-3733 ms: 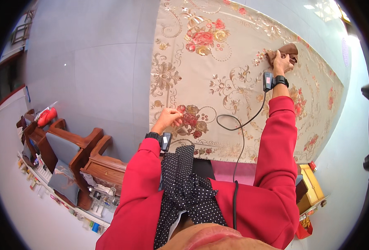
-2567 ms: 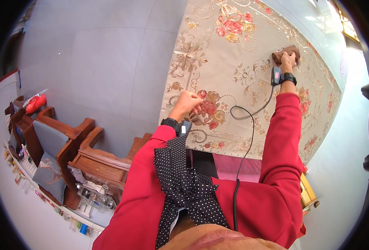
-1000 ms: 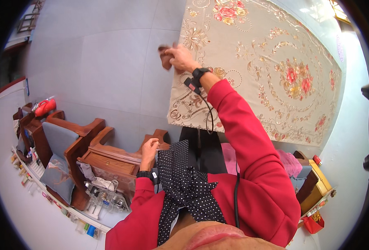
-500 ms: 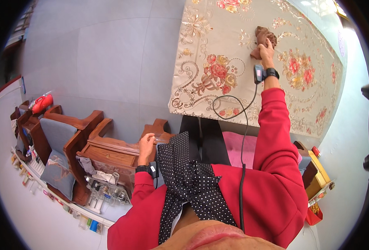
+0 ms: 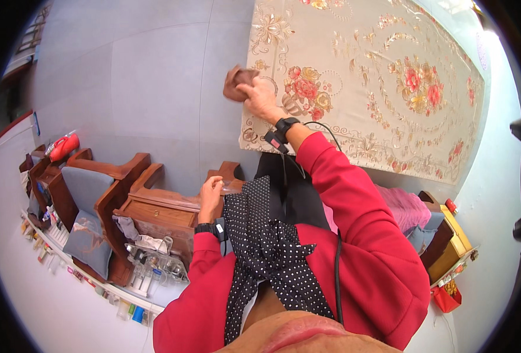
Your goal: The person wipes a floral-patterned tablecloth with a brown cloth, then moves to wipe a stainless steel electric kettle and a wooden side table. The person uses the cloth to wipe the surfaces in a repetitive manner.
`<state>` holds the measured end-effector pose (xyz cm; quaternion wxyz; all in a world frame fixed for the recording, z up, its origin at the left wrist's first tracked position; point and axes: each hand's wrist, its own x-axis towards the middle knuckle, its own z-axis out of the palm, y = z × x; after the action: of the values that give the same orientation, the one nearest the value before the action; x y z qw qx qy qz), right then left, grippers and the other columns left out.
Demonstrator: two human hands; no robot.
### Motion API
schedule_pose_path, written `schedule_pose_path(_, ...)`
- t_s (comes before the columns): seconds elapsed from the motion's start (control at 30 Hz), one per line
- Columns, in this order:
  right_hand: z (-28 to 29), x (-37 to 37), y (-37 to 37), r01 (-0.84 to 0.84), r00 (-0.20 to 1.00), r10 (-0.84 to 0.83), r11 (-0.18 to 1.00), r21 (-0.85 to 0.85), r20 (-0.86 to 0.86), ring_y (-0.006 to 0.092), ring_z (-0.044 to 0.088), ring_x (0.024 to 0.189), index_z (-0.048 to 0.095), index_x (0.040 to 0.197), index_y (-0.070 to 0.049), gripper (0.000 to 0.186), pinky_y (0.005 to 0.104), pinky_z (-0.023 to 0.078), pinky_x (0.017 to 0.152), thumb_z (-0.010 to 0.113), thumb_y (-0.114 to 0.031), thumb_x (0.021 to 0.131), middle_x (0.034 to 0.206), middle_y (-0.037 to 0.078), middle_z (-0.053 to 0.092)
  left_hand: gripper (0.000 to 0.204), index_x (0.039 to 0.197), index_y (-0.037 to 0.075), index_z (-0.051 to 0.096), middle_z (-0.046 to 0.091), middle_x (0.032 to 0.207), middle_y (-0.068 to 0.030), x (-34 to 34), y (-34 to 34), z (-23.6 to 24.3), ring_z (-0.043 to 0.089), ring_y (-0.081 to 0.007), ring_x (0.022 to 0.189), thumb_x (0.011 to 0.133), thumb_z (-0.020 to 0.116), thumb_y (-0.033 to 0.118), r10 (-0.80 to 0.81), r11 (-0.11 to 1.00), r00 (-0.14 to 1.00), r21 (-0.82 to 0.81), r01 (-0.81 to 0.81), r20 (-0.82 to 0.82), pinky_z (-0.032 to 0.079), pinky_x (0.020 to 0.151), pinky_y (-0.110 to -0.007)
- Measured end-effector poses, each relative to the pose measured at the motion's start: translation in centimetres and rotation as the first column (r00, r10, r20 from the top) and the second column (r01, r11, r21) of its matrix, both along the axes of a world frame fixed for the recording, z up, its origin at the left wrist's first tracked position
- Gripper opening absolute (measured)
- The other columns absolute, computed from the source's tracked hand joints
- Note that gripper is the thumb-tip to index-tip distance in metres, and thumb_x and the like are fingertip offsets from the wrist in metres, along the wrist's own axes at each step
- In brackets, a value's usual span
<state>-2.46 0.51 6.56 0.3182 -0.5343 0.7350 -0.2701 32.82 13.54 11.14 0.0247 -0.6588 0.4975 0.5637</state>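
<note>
My right hand (image 5: 259, 99) is closed on a crumpled brown cloth (image 5: 235, 84), held at the left edge of the table. The cloth is slightly blurred and hangs partly past that edge. Beneath the hand lies a cream tablecloth (image 5: 354, 76) with red and gold flowers. My left hand (image 5: 211, 193) is low beside my body, next to the wooden armrest (image 5: 230, 171). Its fingers are curled together; a faint clear patch shows beside the fingertips, and what they hold, if anything, I cannot make out.
A cable runs from the right wrist's black band (image 5: 286, 125) down past my body. To the left stand a wooden cabinet (image 5: 157, 213), a chair with a grey-blue cushion (image 5: 86, 187) and a tray of glassware (image 5: 154, 267). Pink fabric (image 5: 404, 209) covers a seat at the right.
My right hand has swept left and nearer with the brown cloth, from the middle of the table to its left edge. The left hand has shifted only slightly.
</note>
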Motion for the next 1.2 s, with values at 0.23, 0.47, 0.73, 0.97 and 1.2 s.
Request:
schedule_pose_path(0.23,1.8,-3.1,5.6,0.209,0.876,-0.113,0.965,-0.156,0.469,0.0349,0.060,0.104,0.069,0.119,-0.015,0.051,0.0410,0.049,0.092,0.056,-0.001,0.072,0.106,0.021,0.066,0.024,0.112,-0.001,0.066,0.073,0.093,-0.0091,1.0,0.0,1.4,0.069,-0.0153,0.084,0.095,0.060,0.014,-0.019,1.000,1.000,-0.006,0.019,-0.010,0.054,0.077,-0.030)
schedule_pose_path(0.47,-1.2,-24.3,14.0,0.760,0.649,-0.761,0.645,-0.080,0.028,0.0321,0.060,0.112,0.060,0.135,-0.011,0.058,0.0404,0.049,0.100,0.061,-0.007,0.077,0.123,0.022,0.057,0.024,0.112,-0.001,0.067,0.073,0.091,-0.0083,2.5,0.9,0.8,0.068,-0.0144,0.082,0.094,0.061,0.014,0.035,0.999,0.999,0.040,-0.036,0.032,0.054,0.076,-0.030)
schedule_pose_path(0.73,-3.3,-9.0,7.6,0.475,0.837,-0.460,0.880,-0.026,-0.295,0.0402,0.055,0.102,0.057,0.132,-0.017,0.058,0.0493,0.047,0.091,0.063,-0.010,0.075,0.105,0.024,0.055,0.025,0.114,-0.002,0.066,0.072,0.095,-0.0088,3.6,2.8,1.0,0.067,-0.0141,0.082,0.095,0.060,0.013,0.083,0.991,0.996,0.105,-0.080,-0.025,0.054,0.075,-0.028)
schedule_pose_path(0.97,0.4,8.3,6.4,0.091,0.996,-0.093,0.991,0.101,0.010,0.0345,0.055,0.102,0.067,0.121,-0.022,0.049,0.0425,0.049,0.089,0.065,-0.005,0.075,0.101,0.012,0.054,0.024,0.114,-0.002,0.065,0.070,0.092,-0.0065,4.1,2.4,2.5,0.066,-0.0127,0.085,0.096,0.059,0.012,0.079,0.994,0.994,0.087,-0.072,-0.081,0.054,0.074,-0.028)
schedule_pose_path(1.2,1.8,8.8,12.1,0.253,0.893,-0.210,0.966,-0.060,0.398,0.0335,0.056,0.106,0.065,0.124,-0.017,0.052,0.0420,0.046,0.096,0.057,-0.002,0.075,0.113,0.015,0.059,0.024,0.116,-0.003,0.064,0.072,0.094,-0.0100,6.8,2.2,4.1,0.067,-0.0131,0.079,0.097,0.059,0.011,0.083,0.995,0.996,0.061,-0.082,-0.014,0.055,0.072,-0.027)
